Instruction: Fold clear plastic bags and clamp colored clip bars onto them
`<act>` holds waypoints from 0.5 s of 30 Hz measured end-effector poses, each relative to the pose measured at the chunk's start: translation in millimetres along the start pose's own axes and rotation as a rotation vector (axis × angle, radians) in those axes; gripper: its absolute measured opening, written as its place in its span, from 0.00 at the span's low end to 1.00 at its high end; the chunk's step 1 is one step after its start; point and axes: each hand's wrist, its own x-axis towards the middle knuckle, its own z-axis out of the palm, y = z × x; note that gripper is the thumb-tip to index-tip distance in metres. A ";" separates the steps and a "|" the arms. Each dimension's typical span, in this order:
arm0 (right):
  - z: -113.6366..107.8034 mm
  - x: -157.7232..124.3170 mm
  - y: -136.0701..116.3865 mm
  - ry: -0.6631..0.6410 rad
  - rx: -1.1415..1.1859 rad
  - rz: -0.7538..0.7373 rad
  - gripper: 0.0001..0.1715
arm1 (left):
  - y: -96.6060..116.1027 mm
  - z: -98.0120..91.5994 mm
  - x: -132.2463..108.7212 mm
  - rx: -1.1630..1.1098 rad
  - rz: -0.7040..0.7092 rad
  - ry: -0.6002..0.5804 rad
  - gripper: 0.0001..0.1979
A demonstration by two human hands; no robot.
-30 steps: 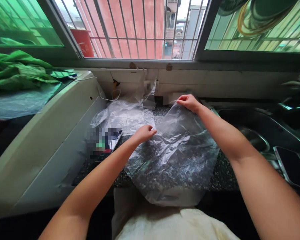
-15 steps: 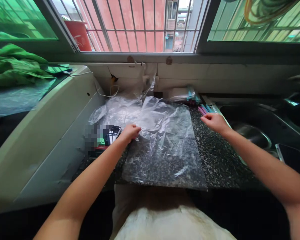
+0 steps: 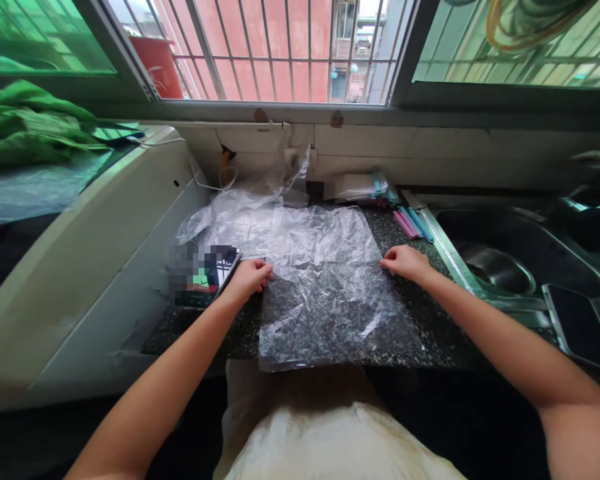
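A clear, crinkled plastic bag (image 3: 325,293) lies spread over the dark speckled countertop (image 3: 445,327), its near edge along the counter's front. My left hand (image 3: 253,277) pinches the bag's left edge between thumb and fingers. On the opposite side, my right hand (image 3: 405,263) is closed in a pinch at the right edge. Beyond the right hand lie several thin pink strips (image 3: 405,225) and blue strips (image 3: 421,224). Close by my left hand is a phone (image 3: 225,267), its screen partly blurred out.
More clear plastic (image 3: 235,217) is bunched behind the bag. A clear packet (image 3: 355,187) with teal pieces rests against the wall. At right are a sink (image 3: 570,247), a metal bowl (image 3: 495,267) and another phone (image 3: 583,327). A white appliance (image 3: 115,267) bounds the left, with green cloth (image 3: 30,127) atop.
My right hand has come from beside the coloured strips down and left to the bag's right edge. The left hand has shifted slightly left and down; the bag's near left corner has moved right.
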 end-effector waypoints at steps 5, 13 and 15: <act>2.1 -0.2 -3.9 0.009 -0.061 0.004 0.13 | -2.6 3.0 4.4 0.021 0.006 0.016 0.04; 8.3 3.9 1.6 0.039 -0.055 -0.105 0.11 | -7.4 -0.6 8.9 0.024 0.025 0.022 0.06; 6.9 5.6 5.5 0.055 -0.040 -0.131 0.12 | -5.9 -1.5 6.6 0.012 0.031 0.025 0.06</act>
